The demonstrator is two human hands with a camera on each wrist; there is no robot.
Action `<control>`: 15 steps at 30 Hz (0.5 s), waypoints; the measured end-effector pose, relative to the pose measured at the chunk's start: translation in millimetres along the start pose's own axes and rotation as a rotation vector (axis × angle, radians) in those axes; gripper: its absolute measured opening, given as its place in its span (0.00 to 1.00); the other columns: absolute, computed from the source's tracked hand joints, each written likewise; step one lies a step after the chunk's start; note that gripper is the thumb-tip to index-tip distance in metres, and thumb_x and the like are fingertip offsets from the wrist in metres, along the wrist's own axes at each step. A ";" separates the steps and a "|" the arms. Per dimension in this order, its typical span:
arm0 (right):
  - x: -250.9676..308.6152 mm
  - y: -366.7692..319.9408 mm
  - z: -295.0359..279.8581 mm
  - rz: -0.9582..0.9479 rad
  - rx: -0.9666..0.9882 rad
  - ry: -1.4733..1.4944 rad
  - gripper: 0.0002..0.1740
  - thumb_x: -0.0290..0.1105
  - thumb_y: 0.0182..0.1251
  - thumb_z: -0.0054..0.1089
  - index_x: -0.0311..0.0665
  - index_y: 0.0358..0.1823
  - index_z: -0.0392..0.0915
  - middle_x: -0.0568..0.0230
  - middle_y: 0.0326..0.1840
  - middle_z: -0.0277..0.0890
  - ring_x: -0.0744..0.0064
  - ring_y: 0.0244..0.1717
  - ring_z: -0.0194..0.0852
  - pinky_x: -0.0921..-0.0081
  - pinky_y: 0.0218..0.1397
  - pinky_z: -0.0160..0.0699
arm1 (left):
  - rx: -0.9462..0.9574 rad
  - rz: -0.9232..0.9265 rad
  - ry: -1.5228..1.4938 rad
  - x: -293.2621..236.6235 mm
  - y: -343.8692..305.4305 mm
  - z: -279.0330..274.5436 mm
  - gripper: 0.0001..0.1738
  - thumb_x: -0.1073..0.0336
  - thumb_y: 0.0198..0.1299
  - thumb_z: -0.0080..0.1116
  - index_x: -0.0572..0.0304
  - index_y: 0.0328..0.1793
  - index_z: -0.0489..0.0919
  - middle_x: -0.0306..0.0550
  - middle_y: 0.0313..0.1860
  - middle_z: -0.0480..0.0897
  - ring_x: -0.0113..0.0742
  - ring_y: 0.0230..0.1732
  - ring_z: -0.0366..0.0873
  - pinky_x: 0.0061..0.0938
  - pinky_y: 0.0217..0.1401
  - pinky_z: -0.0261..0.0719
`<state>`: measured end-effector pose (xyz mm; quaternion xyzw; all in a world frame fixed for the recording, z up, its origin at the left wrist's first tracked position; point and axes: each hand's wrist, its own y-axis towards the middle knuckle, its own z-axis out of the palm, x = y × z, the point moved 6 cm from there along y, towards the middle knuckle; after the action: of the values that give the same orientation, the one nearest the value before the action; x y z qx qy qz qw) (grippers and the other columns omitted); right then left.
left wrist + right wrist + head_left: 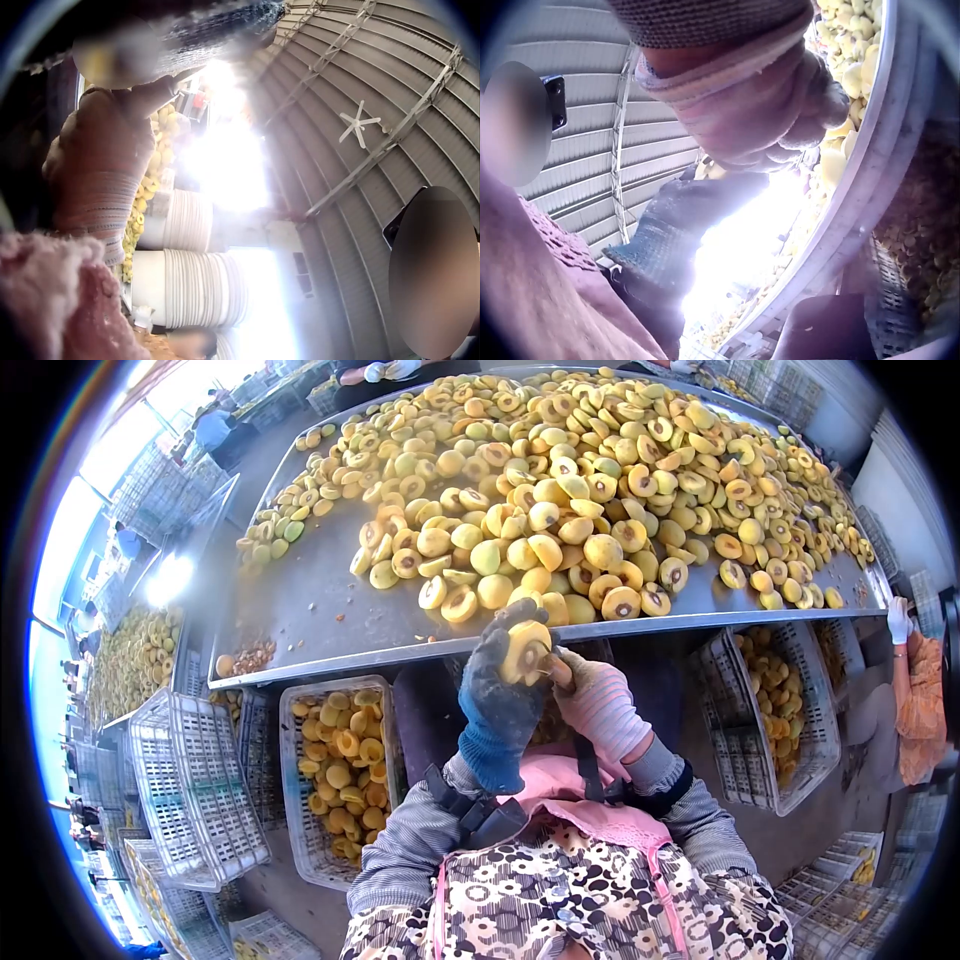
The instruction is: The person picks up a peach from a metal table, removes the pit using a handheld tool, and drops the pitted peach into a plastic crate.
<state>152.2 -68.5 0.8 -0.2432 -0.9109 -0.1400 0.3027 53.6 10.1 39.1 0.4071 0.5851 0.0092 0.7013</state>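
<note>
Head view: we see the left hand (497,690), in a blue and dark glove, with its fingers curled round a yellow halved fruit (524,650). The fruit sits at the upper right of that hand, between it and the right hand (600,705). The right hand wears a striped pale glove and grips a short brown handle (561,674), which points toward the fruit; we cannot tell whether its far end has entered the flesh.

Ahead of both hands we note the metal table (330,595), its near edge just beyond the left hand's fingertips. A broad heap of fruit (580,480), many pieces halved, spreads over it ahead of the hands and off to their right. Small brown scraps (255,657) lie on the table, well to the left of the left hand.

Below table level, left of the left hand, we record a white crate (292,770) of fruit pieces; further left, tilted crates (190,790). Right of the right hand stands another filled crate (815,770). Nearer the body than both hands: a pink apron (622,822).
</note>
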 end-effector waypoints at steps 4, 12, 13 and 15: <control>5.9 -4.1 1.8 -0.042 0.029 0.085 0.16 0.37 0.63 0.56 0.41 0.51 0.78 0.47 0.28 0.78 0.43 0.32 0.78 0.59 0.34 0.77 | -0.053 -0.339 -0.608 13.7 -1.5 1.7 0.21 0.64 0.70 0.43 0.71 0.62 0.71 0.56 0.56 0.77 0.43 0.54 0.77 0.35 0.59 0.78; 8.3 -0.8 -8.8 -0.027 -0.004 -0.007 0.16 0.38 0.65 0.55 0.42 0.51 0.77 0.48 0.29 0.79 0.45 0.33 0.79 0.57 0.36 0.77 | -0.074 -0.315 -0.740 7.0 5.9 2.8 0.21 0.65 0.70 0.43 0.72 0.63 0.69 0.57 0.59 0.75 0.44 0.58 0.76 0.37 0.61 0.77; 7.3 -1.4 -8.6 -0.034 -0.018 0.035 0.16 0.41 0.67 0.51 0.44 0.52 0.76 0.48 0.27 0.79 0.45 0.33 0.79 0.54 0.36 0.75 | -0.031 -0.189 -0.450 -0.6 8.3 0.4 0.20 0.68 0.69 0.44 0.72 0.64 0.68 0.58 0.60 0.75 0.45 0.59 0.75 0.38 0.61 0.78; 7.8 -1.8 -8.8 -0.044 -0.044 0.054 0.16 0.41 0.67 0.52 0.45 0.52 0.76 0.48 0.28 0.79 0.45 0.33 0.79 0.54 0.36 0.75 | 0.013 -0.064 -0.159 -7.0 9.1 0.6 0.20 0.72 0.69 0.45 0.72 0.65 0.67 0.59 0.61 0.74 0.47 0.60 0.75 0.39 0.61 0.78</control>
<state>150.1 -70.8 12.3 -0.2258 -0.9041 -0.1734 0.3187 56.1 12.5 50.1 0.3921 0.5401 -0.0492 0.7430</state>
